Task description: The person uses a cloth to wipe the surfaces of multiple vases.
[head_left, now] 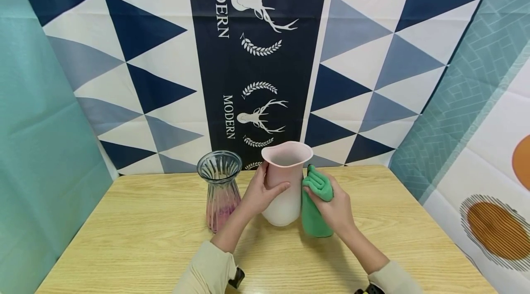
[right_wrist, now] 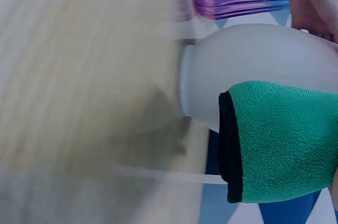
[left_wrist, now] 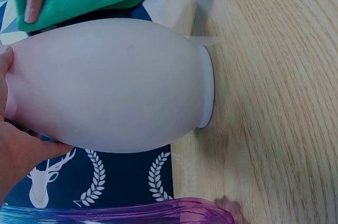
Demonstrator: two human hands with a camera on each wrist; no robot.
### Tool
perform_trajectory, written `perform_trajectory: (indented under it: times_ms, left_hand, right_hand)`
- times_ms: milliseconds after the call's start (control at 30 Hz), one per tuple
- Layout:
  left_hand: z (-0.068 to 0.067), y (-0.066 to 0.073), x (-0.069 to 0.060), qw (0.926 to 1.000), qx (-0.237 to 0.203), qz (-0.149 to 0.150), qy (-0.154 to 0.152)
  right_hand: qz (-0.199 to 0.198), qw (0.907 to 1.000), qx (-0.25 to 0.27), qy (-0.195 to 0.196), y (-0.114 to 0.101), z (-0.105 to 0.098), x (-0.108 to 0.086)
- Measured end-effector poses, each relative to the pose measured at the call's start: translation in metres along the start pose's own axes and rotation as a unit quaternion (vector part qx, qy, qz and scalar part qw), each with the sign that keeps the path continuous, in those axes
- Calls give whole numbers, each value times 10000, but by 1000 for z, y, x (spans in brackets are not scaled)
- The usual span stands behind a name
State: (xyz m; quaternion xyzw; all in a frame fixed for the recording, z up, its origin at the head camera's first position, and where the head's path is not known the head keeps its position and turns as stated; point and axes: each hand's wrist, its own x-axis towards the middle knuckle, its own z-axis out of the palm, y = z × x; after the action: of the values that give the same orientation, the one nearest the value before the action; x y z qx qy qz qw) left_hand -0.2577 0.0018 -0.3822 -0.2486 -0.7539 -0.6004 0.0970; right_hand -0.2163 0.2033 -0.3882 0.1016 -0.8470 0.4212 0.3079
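Observation:
A pink-and-white vase (head_left: 285,193) with a wavy rim stands near the table's back edge. The left hand (head_left: 258,193) grips its upper part from the left, thumb across the front; in the left wrist view the pale vase (left_wrist: 116,84) shows its full body and base, with the left hand (left_wrist: 18,145) at its neck. On the vase's right side, the right hand (head_left: 335,206) holds a folded green cloth (head_left: 316,216) with dark edging. The cloth (right_wrist: 285,145) covers part of the vase in the right wrist view, where most of the right hand is out of frame.
A ribbed glass vase (head_left: 221,193), bluish at the top and pink lower down, stands left of the pale vase, close to the left forearm. The light wooden table (head_left: 145,229) meets a patterned cloth backdrop (head_left: 165,54) behind, with hanging fabric on both sides.

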Motion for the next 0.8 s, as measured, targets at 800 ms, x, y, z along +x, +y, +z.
perform_trajectory:
  times_ms: [800]
  left_hand:
    - [-9, 38, -9, 9993, -257, -79, -273]
  right_hand:
    - [-175, 9993, 341, 8, -14, 0, 18]
